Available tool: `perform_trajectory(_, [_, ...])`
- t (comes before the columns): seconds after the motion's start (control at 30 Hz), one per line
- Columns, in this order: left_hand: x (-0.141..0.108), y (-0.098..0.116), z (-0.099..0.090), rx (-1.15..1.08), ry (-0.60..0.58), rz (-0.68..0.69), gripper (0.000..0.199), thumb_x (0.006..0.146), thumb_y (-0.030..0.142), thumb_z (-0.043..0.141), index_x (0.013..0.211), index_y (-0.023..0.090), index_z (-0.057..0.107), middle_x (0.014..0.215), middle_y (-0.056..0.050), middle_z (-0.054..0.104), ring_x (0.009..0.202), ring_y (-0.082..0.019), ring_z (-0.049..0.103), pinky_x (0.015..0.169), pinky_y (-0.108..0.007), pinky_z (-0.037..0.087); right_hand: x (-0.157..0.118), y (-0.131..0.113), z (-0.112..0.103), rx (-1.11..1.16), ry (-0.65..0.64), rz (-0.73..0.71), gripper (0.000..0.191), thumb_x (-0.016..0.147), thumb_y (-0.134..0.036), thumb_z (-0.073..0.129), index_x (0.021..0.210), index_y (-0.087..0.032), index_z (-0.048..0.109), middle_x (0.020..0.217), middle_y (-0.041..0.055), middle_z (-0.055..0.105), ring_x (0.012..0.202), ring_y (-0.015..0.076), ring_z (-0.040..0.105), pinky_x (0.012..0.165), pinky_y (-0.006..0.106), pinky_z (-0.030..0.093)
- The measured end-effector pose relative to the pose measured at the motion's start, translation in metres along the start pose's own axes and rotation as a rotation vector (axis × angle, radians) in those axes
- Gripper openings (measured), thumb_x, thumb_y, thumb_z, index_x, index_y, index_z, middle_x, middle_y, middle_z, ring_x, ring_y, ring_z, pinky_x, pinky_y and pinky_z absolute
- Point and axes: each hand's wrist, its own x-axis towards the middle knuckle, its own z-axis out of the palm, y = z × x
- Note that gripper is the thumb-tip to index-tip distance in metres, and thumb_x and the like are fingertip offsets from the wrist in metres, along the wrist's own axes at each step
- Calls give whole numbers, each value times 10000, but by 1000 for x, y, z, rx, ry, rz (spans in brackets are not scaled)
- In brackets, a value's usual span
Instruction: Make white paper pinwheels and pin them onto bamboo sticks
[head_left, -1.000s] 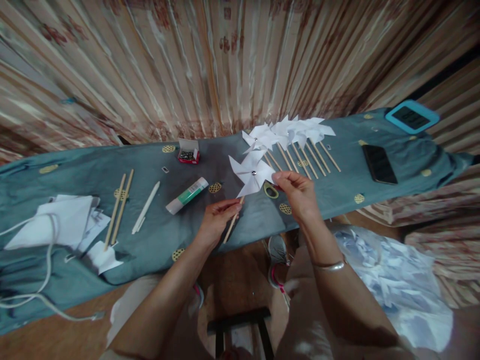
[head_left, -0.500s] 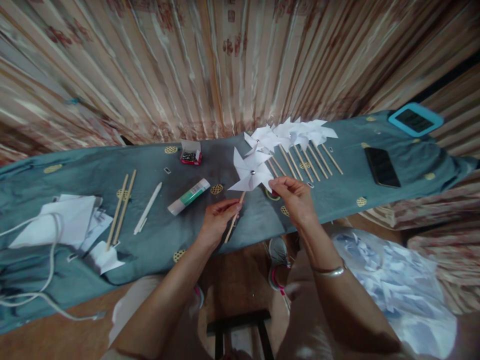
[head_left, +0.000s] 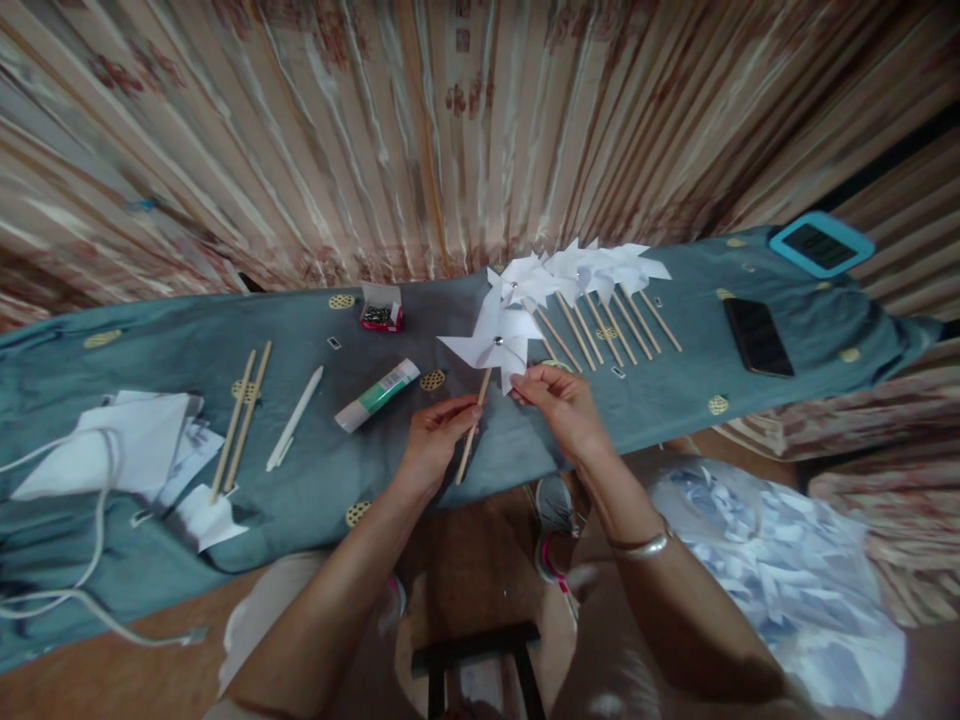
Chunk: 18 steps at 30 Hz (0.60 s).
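Observation:
A white paper pinwheel (head_left: pixel 489 345) with a silver pin at its centre is held up over the cloth. My left hand (head_left: pixel 437 432) pinches its wooden stick (head_left: pixel 472 430) below the paper head. The fingertips of my right hand (head_left: pixel 562 405) are closed on the tip of the pinwheel's lower right blade. Just behind, several finished white pinwheels (head_left: pixel 577 272) lie in an overlapping row, their sticks pointing toward me. Left of my left hand lies a green and white glue stick (head_left: pixel 377 396), and beyond it stands an open red box (head_left: pixel 382 308) of small metal pins.
On the left are a white pen (head_left: pixel 295 420), two loose sticks (head_left: pixel 241 420), white paper pieces (head_left: pixel 142 445) and a white cable (head_left: pixel 101 520). A phone (head_left: pixel 757 337) and a blue-framed device (head_left: pixel 821 244) lie right. A clear bag of folded paper (head_left: pixel 780 570) sits below the table edge.
The pinwheel head has turned clockwise on its stick. My right hand has moved left and slightly down with the blade in its fingers; my left hand stays nearly still.

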Motion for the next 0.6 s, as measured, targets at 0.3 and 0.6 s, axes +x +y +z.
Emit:
perform_trajectory(0.3, [-2,3,1,19,12,14,491,353,435,961,729,167,794,730,-44,741,601,-110,568,625,-251,475,1,-3,3,-22,-23,21,431,582,-617,828,573,-226,647,570,-25,600,562,120,480,573,275,395])
perform_trajectory(0.6, [-5,5,1,3,7,-12,543,286,441,986,705,160,785,723,-47,747,577,-95,576,602,-232,483,8,-10,-9,85,28,130,493,551,-661,823,723,-211,714,734,6,730,634,103,616,601,228,455])
